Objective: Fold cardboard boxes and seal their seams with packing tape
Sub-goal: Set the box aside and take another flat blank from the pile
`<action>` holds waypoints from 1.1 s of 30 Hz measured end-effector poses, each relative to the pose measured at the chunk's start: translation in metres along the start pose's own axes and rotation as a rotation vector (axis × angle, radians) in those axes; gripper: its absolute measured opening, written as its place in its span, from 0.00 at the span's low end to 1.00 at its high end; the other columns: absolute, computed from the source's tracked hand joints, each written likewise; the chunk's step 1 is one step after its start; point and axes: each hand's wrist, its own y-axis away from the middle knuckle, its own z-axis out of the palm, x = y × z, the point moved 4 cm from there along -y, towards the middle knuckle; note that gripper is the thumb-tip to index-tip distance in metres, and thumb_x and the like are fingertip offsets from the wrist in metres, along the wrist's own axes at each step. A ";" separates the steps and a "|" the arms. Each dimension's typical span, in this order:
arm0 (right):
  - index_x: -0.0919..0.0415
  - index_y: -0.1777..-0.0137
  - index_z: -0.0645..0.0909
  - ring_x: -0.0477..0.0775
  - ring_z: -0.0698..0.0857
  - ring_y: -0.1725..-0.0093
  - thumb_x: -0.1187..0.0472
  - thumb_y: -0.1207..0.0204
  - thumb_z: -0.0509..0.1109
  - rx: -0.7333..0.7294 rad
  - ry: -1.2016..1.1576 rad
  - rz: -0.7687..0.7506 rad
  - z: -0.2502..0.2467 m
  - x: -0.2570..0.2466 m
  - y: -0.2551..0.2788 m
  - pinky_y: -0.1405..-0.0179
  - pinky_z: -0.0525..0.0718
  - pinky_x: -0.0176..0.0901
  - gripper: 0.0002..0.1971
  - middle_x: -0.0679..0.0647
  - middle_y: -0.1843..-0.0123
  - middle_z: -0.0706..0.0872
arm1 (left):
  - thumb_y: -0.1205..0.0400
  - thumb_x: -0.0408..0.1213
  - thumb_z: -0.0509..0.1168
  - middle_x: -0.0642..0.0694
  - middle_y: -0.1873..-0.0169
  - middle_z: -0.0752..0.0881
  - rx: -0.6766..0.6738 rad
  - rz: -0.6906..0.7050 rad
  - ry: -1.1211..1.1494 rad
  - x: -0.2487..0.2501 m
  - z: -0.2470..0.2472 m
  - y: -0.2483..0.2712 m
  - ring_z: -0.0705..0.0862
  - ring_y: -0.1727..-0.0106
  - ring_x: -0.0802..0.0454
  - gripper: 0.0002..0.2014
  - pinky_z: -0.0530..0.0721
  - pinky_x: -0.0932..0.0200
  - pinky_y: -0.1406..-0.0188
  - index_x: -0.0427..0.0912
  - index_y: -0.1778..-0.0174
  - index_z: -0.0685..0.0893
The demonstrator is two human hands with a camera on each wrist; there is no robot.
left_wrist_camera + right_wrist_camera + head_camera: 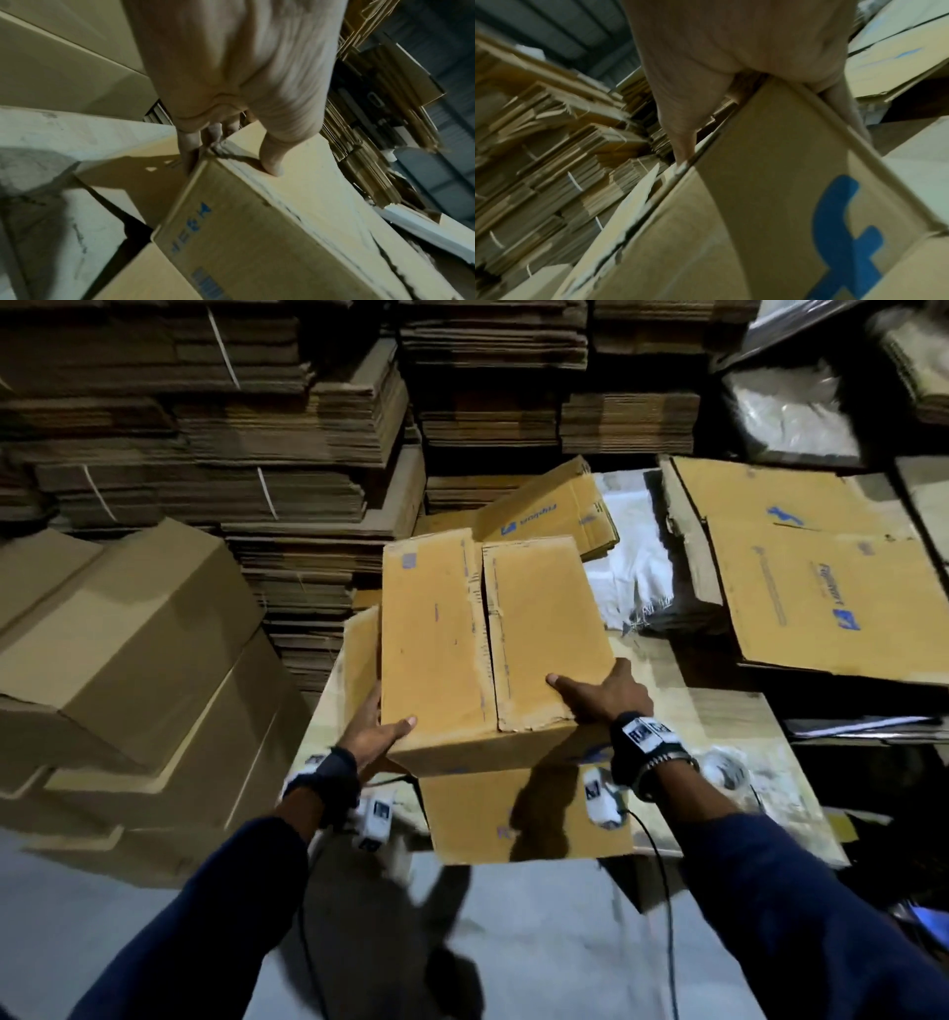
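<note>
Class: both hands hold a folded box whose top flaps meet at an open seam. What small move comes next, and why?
Probably set the box down on the table. The left hand and right hand both grip its near corners, and the centre seam looks untaped, so a hand must come free.

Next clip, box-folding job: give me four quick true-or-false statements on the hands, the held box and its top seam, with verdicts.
1. Both hands hold the box. True: the left hand and right hand grip its near corners.
2. Packing tape covers the top seam. False: the flaps meet with a bare, ragged gap.
3. The right hand holds a tape dispenser. False: it grips only the box.
4. Flattened cardboard stacks stand behind. True.
</note>
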 end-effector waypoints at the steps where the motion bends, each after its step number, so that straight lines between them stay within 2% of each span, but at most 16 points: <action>1: 0.58 0.17 0.62 0.72 0.85 0.34 0.17 0.44 0.76 0.002 0.015 0.000 0.002 0.000 -0.006 0.42 0.85 0.58 0.64 0.66 0.30 0.84 | 0.18 0.34 0.78 0.47 0.24 0.81 -0.002 0.015 0.018 0.000 0.004 -0.006 0.79 0.24 0.46 0.41 0.75 0.45 0.20 0.52 0.12 0.65; 3: 0.59 0.19 0.62 0.72 0.86 0.36 0.18 0.42 0.75 0.005 0.050 0.001 0.005 -0.003 -0.015 0.46 0.84 0.56 0.61 0.66 0.32 0.84 | 0.19 0.36 0.79 0.50 0.28 0.84 0.027 -0.004 0.081 0.007 0.002 -0.021 0.82 0.27 0.47 0.38 0.76 0.40 0.19 0.54 0.14 0.69; 4: 0.59 0.21 0.63 0.72 0.86 0.37 0.18 0.41 0.75 0.004 0.069 0.005 0.008 -0.007 -0.018 0.49 0.83 0.55 0.59 0.66 0.34 0.85 | 0.19 0.41 0.80 0.52 0.30 0.85 0.055 -0.015 0.089 0.013 0.001 -0.026 0.83 0.28 0.46 0.37 0.77 0.40 0.20 0.56 0.16 0.70; 6: 0.59 0.25 0.64 0.71 0.86 0.39 0.17 0.40 0.74 -0.013 0.092 0.001 0.013 -0.020 -0.024 0.53 0.80 0.53 0.56 0.64 0.36 0.85 | 0.23 0.60 0.78 0.54 0.30 0.86 0.114 -0.040 0.059 0.025 -0.002 -0.034 0.84 0.29 0.44 0.40 0.79 0.42 0.23 0.60 0.17 0.70; 8: 0.59 0.25 0.64 0.70 0.86 0.40 0.18 0.39 0.74 -0.021 0.087 0.004 0.016 -0.031 -0.031 0.54 0.79 0.53 0.55 0.63 0.36 0.85 | 0.28 0.77 0.70 0.51 0.25 0.83 0.195 -0.114 -0.116 0.033 -0.009 -0.041 0.83 0.27 0.39 0.49 0.79 0.41 0.25 0.63 0.14 0.63; 10: 0.60 0.24 0.64 0.70 0.86 0.40 0.18 0.38 0.74 -0.020 0.074 0.011 0.016 -0.037 -0.037 0.54 0.79 0.52 0.56 0.63 0.36 0.85 | 0.30 0.85 0.62 0.42 0.19 0.78 0.230 -0.174 -0.306 0.037 -0.018 -0.052 0.79 0.23 0.32 0.57 0.76 0.37 0.24 0.63 0.09 0.51; 12: 0.60 0.22 0.63 0.70 0.85 0.38 0.18 0.39 0.73 -0.021 0.066 0.015 0.019 -0.043 -0.041 0.52 0.80 0.52 0.57 0.63 0.34 0.85 | 0.29 0.86 0.57 0.35 0.19 0.77 0.255 -0.164 -0.424 0.050 -0.032 -0.059 0.75 0.21 0.28 0.59 0.74 0.35 0.23 0.61 0.08 0.43; 14: 0.61 0.18 0.61 0.71 0.84 0.34 0.18 0.38 0.73 -0.041 0.065 0.018 0.025 -0.049 -0.041 0.48 0.81 0.53 0.61 0.65 0.29 0.83 | 0.27 0.86 0.53 0.32 0.24 0.81 0.298 -0.141 -0.555 0.061 -0.050 -0.059 0.78 0.25 0.26 0.57 0.77 0.37 0.29 0.60 0.07 0.43; 17: 0.62 0.17 0.60 0.72 0.83 0.31 0.18 0.39 0.75 -0.066 0.089 0.010 0.028 -0.064 -0.044 0.45 0.82 0.56 0.62 0.67 0.25 0.80 | 0.19 0.79 0.54 0.29 0.27 0.83 0.271 -0.130 -0.644 0.070 -0.056 -0.054 0.80 0.28 0.26 0.51 0.77 0.41 0.33 0.55 0.06 0.44; 22: 0.60 0.18 0.61 0.71 0.82 0.31 0.19 0.40 0.76 -0.073 0.078 0.002 0.027 -0.077 -0.041 0.42 0.85 0.58 0.61 0.66 0.25 0.80 | 0.19 0.77 0.59 0.34 0.17 0.75 0.230 -0.147 -0.586 0.072 -0.064 -0.064 0.74 0.20 0.27 0.52 0.74 0.40 0.26 0.54 0.06 0.45; 26: 0.59 0.17 0.60 0.71 0.83 0.31 0.19 0.41 0.76 -0.094 0.051 0.002 0.031 -0.072 -0.026 0.37 0.86 0.60 0.62 0.65 0.25 0.80 | 0.22 0.79 0.58 0.33 0.19 0.76 0.265 -0.169 -0.631 0.070 -0.077 -0.047 0.74 0.20 0.26 0.53 0.75 0.37 0.24 0.56 0.07 0.48; 29: 0.59 0.16 0.58 0.71 0.82 0.30 0.20 0.39 0.76 -0.108 0.017 -0.011 0.040 -0.066 -0.010 0.36 0.86 0.60 0.61 0.65 0.23 0.79 | 0.19 0.76 0.60 0.33 0.20 0.78 0.300 -0.175 -0.635 0.066 -0.084 -0.018 0.76 0.23 0.27 0.49 0.77 0.39 0.27 0.56 0.07 0.51; 33: 0.59 0.13 0.56 0.71 0.79 0.26 0.19 0.40 0.75 -0.162 0.020 0.001 0.041 -0.061 0.006 0.33 0.84 0.59 0.65 0.64 0.18 0.74 | 0.20 0.78 0.59 0.35 0.15 0.72 0.298 -0.203 -0.657 0.055 -0.091 0.004 0.68 0.16 0.27 0.51 0.71 0.36 0.21 0.57 0.07 0.49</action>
